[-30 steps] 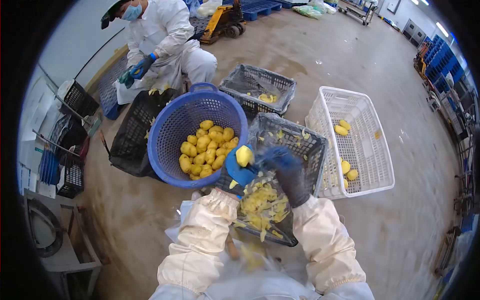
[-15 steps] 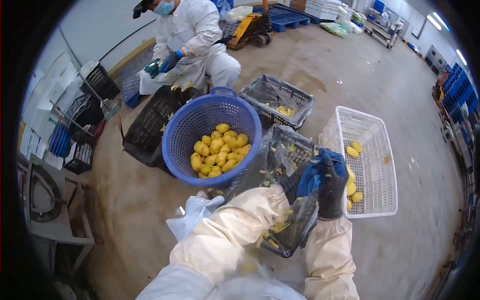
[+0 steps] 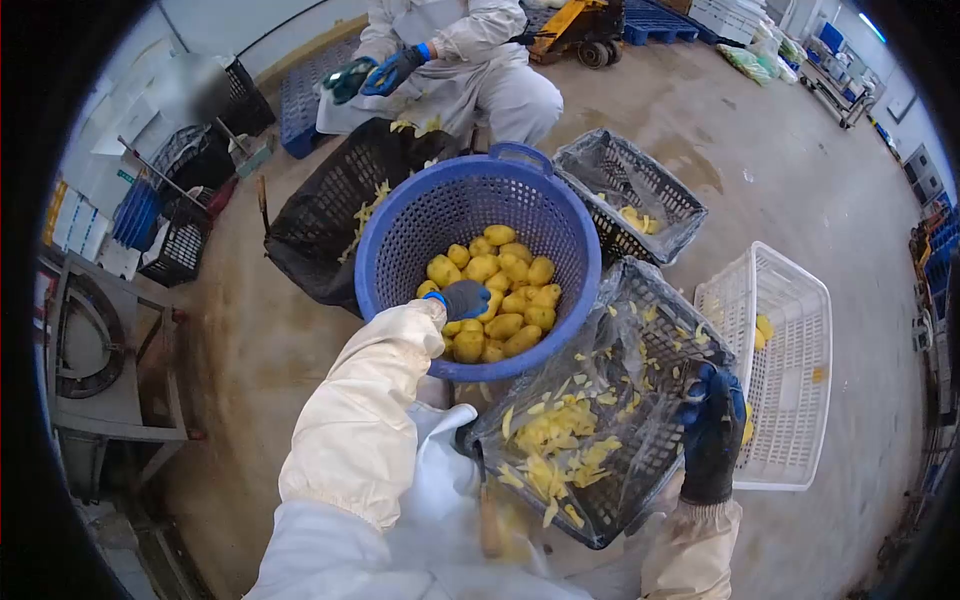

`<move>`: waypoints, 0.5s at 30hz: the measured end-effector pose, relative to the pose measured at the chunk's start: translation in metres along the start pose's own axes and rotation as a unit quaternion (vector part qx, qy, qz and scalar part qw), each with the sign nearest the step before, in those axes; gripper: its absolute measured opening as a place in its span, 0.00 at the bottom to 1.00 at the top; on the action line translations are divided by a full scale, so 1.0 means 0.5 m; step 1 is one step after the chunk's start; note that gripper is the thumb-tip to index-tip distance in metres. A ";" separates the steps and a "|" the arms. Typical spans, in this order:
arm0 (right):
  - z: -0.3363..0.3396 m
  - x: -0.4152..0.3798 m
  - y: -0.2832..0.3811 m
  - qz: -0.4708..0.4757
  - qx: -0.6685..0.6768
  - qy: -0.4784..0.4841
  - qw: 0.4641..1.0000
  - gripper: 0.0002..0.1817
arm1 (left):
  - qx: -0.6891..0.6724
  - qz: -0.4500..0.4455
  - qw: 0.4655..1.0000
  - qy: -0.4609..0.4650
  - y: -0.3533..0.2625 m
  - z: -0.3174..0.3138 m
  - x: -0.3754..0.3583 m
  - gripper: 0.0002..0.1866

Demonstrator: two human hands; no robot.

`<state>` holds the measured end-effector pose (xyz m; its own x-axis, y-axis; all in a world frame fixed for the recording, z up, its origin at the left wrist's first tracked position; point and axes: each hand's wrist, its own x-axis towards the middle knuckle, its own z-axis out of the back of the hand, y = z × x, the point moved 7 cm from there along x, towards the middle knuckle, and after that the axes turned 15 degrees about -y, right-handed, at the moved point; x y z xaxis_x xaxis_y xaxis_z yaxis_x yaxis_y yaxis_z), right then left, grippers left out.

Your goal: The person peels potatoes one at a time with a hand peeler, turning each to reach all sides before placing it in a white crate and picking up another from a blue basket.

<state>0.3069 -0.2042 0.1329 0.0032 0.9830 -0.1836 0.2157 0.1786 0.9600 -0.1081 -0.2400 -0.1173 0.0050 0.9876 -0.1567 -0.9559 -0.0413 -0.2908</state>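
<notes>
My left hand (image 3: 463,300), in a dark glove with a blue cuff, is down in the blue basket (image 3: 372,262), against the yellow peeled potatoes (image 3: 522,340). Its fingers are pressed together and their tips are hidden. Beside the white crate, my right hand (image 3: 712,425) is raised over the right side of a black crate (image 3: 655,290) lined with clear plastic. The fingers of this dark glove are curled, and what they hold, if anything, cannot be made out. Yellow peelings (image 3: 552,430) lie in the lined crate below.
A few potatoes (image 3: 763,330) lie in the white crate (image 3: 822,380). Another lined crate (image 3: 685,195) stands behind. A co-worker (image 3: 515,95) in white sits beyond the basket, beside a black crate (image 3: 320,215). A metal stand (image 3: 100,400) is at the left.
My left hand has moved from beside my right hand to the potatoes in the blue basket. My right hand is slightly lower. The view has shifted, showing more peelings.
</notes>
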 end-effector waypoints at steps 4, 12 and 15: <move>-0.009 0.022 -0.058 -0.053 -0.058 -0.004 0.997 0.14 | -0.040 -0.023 0.997 0.064 -0.003 -0.120 0.019 0.31; -0.060 0.011 -0.080 -0.108 0.030 0.041 0.993 0.14 | -0.095 -0.087 0.991 -0.023 -0.021 -0.199 0.064 0.30; -0.049 0.004 -0.089 -0.112 0.041 0.099 0.988 0.16 | -0.132 -0.070 0.986 0.076 -0.011 -0.177 0.040 0.25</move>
<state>0.2732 -0.2092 0.0950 -0.2433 0.9094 -0.3372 0.2684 0.3972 0.8776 -0.0768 -0.2335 -0.2023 0.1953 0.9532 -0.2306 -0.8328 0.0370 -0.5523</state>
